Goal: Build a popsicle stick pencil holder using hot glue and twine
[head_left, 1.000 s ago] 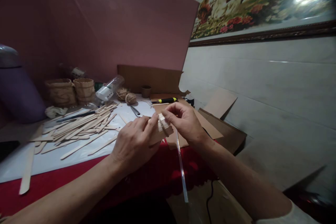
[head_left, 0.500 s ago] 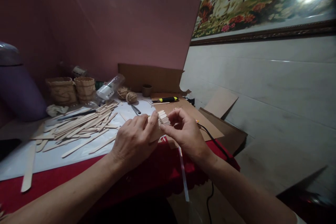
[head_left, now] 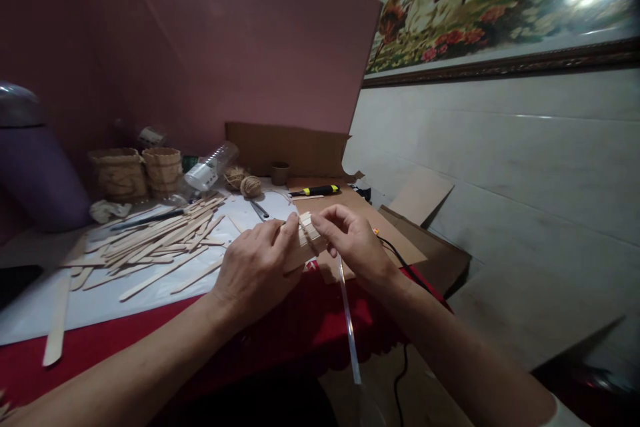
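Observation:
My left hand [head_left: 257, 260] is wrapped round a small cup-like piece of pale craft sticks [head_left: 303, 250], lying on its side above the table's front edge. The sticks run side by side, and a band of twine [head_left: 306, 233] crosses them. My right hand [head_left: 347, 233] is closed at the piece's right end, its thumb and forefinger pressed to the upper edge. The right fingers hide that end. Left of my hands, a heap of loose craft sticks [head_left: 160, 237] covers part of a white sheet [head_left: 150, 310].
Behind lie twine balls [head_left: 251, 186], a clear plastic bottle [head_left: 211, 167], a yellow-black utility knife [head_left: 315, 191] and a small brown pot [head_left: 280, 173]. Two stick-covered cups [head_left: 163, 170] and a purple flask [head_left: 37, 167] stand left. A clear strip [head_left: 349, 320] hangs below my right hand.
The stick piece has turned in my hands, so its twine band and more of its side show. My right thumb has moved up to the upper edge.

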The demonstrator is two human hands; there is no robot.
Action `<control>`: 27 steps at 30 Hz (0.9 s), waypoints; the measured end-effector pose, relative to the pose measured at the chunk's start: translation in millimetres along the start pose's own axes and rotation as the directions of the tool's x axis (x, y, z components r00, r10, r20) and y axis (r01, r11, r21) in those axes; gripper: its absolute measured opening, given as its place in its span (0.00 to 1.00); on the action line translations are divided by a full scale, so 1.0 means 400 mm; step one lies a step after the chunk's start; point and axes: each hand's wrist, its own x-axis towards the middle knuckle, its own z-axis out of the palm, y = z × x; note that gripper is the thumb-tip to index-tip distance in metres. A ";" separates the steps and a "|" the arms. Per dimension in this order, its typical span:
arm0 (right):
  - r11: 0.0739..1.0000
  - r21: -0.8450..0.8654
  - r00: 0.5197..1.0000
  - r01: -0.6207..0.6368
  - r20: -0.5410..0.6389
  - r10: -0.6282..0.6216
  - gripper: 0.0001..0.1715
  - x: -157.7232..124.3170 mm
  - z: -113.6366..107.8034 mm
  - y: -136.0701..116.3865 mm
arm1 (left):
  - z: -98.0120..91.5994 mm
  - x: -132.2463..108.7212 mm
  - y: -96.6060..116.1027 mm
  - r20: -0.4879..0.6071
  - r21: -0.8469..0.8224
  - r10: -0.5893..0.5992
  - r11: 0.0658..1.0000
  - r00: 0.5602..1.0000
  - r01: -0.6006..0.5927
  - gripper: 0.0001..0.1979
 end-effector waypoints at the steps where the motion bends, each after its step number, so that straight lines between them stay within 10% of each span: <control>1: 1.000 -0.010 1.000 0.000 -0.007 0.000 0.18 -0.007 0.002 -0.002 | 0.001 -0.001 -0.001 0.008 0.001 -0.008 1.000 1.000 0.008 0.29; 27: 0.998 -0.056 1.000 0.025 -0.008 -0.026 0.23 -0.018 0.000 -0.005 | -0.001 0.002 -0.002 -0.023 -0.055 0.004 0.998 1.000 -0.005 0.27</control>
